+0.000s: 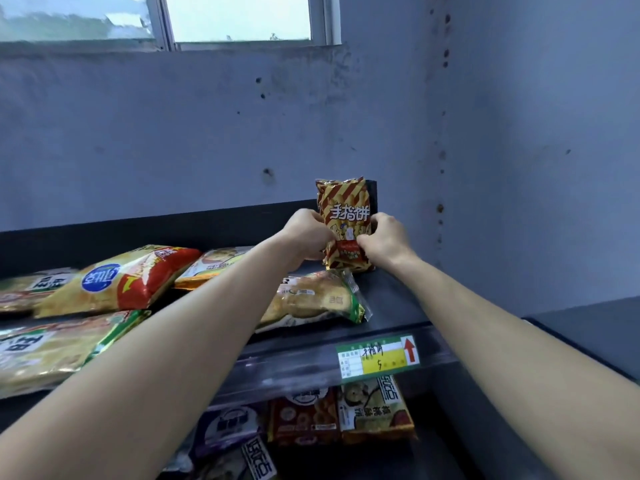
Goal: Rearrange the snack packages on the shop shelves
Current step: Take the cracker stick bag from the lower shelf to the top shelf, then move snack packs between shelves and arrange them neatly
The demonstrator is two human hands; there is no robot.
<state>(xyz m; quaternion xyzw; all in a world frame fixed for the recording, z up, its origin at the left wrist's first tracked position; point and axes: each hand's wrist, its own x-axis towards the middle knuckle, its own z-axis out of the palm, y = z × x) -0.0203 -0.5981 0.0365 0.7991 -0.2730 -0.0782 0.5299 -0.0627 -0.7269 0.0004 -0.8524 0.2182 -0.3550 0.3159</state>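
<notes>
Head view: the top shelf (391, 299), a dark tray with a low back rail, holds 6 visible snack packs. The striped packet (344, 202), red and gold with white lettering, stands upright at the far right end of this shelf, its foot on the shelf floor and its back to the raised end of the rail. The left hand (308, 233) grips the packet's left edge with curled fingers. The right hand (388, 242) grips its right edge, thumb on the lower front.

Just nearer than the packet, the green-edged bag (311, 299) lies flat, partly hidden by the left forearm. To its left a red-and-gold bag (121, 282) lies flat, with a pale bag (214, 265) beyond it toward the rail. A large green-trimmed pack (45, 348) lies at the near left, and 1 more pack (27, 289) sits at the left edge of the frame.

The shelf's front strip carries a green and yellow price label (379, 356) with a red arrow pointing up. On the level below the strip, 3 packs stand in a row: a purple pack (228, 427), a red-brown pack (303, 419), and a yellow pack (375, 414) furthest right.

Behind the shelf is a blue-grey wall (207, 126) with a window (239, 15) high up.
</notes>
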